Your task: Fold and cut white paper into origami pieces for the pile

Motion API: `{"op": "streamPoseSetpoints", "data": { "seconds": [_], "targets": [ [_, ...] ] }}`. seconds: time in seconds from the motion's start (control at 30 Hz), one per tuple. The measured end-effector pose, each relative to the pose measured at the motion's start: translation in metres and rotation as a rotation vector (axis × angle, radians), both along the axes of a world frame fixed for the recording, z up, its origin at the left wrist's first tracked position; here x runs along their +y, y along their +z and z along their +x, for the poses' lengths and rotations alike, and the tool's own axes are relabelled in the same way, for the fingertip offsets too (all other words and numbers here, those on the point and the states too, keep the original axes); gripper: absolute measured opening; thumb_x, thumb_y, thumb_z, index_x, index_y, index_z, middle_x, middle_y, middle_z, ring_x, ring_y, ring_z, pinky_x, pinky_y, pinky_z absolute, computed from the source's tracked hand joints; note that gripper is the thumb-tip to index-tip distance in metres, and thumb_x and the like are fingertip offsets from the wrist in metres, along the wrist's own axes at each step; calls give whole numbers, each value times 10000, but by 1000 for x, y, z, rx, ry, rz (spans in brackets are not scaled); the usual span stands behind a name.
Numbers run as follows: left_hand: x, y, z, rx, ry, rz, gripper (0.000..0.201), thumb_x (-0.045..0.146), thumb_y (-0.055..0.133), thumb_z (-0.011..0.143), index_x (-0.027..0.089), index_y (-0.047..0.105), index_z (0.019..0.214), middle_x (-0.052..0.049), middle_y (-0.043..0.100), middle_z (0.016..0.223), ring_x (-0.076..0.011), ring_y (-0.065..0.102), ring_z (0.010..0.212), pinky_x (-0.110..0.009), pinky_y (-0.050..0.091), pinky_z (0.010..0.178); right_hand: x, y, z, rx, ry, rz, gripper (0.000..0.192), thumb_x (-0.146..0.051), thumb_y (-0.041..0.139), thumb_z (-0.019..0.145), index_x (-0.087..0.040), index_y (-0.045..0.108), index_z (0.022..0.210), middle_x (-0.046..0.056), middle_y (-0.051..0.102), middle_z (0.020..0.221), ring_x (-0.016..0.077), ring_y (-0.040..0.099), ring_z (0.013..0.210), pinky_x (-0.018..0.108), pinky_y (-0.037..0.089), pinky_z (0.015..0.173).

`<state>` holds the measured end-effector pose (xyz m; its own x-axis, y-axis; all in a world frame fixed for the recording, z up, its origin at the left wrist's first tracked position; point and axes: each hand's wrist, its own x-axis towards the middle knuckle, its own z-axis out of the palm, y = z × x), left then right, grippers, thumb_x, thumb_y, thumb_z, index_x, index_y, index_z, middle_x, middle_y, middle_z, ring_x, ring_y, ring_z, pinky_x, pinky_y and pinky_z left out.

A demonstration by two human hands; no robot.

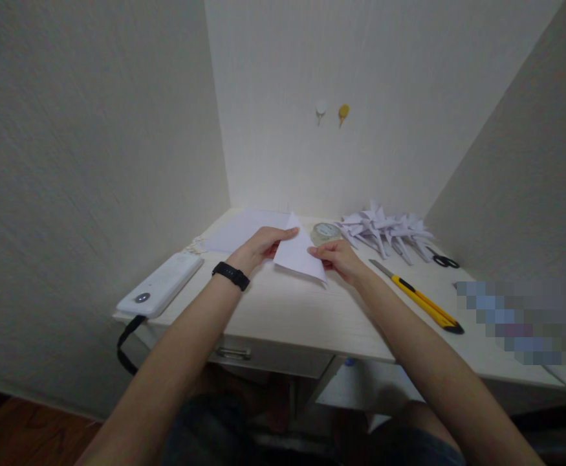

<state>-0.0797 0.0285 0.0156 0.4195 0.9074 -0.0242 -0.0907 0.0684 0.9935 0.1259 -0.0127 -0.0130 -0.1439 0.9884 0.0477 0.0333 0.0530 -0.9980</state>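
Two bare hands are holding a folded white sheet of paper (299,255) above a pale wooden desk (312,310).

In the head view, the left hand (258,249), with a black band on its wrist (231,276), is pinching the left edge of the folded paper, its fingers closing flat over the sheet near the raised point. The right hand (338,257) is gripping the paper's right side, fingers curling shut on it. The paper is sitting tilted, its lower corner just touching the desk. Behind the paper, a flat white sheet (244,230) is lying; just right of the paper, a roll of clear tape (325,232) is resting, then a heap of folded white paper shapes (384,233), black-handled scissors (444,261) and a yellow utility knife (421,298). Well left of the paper, a white oblong device (161,285) is lying at the desk's edge.
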Motion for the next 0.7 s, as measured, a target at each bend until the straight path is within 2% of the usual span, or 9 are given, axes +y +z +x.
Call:
{"op": "streamPoseSetpoints", "data": {
  "seconds": [0.1,0.2,0.43,0.63,0.7],
  "targets": [
    [1,-4,8,95,119,92,333,307,878,610,125,602,575,-4,571,519,-84,463,437,-238,318,445,0,-1,-2,-28,4,-17,422,-492,870,539,-146,629,559,-10,575,527,78,467,470,224,368,462],
    [2,-8,13,189,236,198,372,304,862,630,143,548,512,37,497,465,-58,394,401,-224,233,419,-1,-1,-2,-56,36,-68,418,-481,875,545,-146,625,551,-5,584,513,74,472,444,221,399,446],
    [2,-10,12,254,275,301,283,311,824,659,133,625,564,19,552,526,-69,439,439,-221,248,435,-4,1,-2,-94,101,-152,368,-419,886,569,-131,659,598,27,650,551,91,561,458,214,506,463],
    [1,-7,6,202,319,305,383,263,818,644,158,498,463,53,466,469,-58,391,422,-222,250,434,-6,-3,-5,-115,119,-160,385,-413,896,560,-131,634,559,15,620,501,82,541,425,195,491,431],
    [1,-7,3,191,311,285,372,251,812,647,162,496,471,49,475,475,-63,404,419,-225,254,430,-7,-4,-5,-132,142,-147,391,-425,896,555,-126,645,564,22,628,507,78,537,425,188,477,427]
  ]
}}
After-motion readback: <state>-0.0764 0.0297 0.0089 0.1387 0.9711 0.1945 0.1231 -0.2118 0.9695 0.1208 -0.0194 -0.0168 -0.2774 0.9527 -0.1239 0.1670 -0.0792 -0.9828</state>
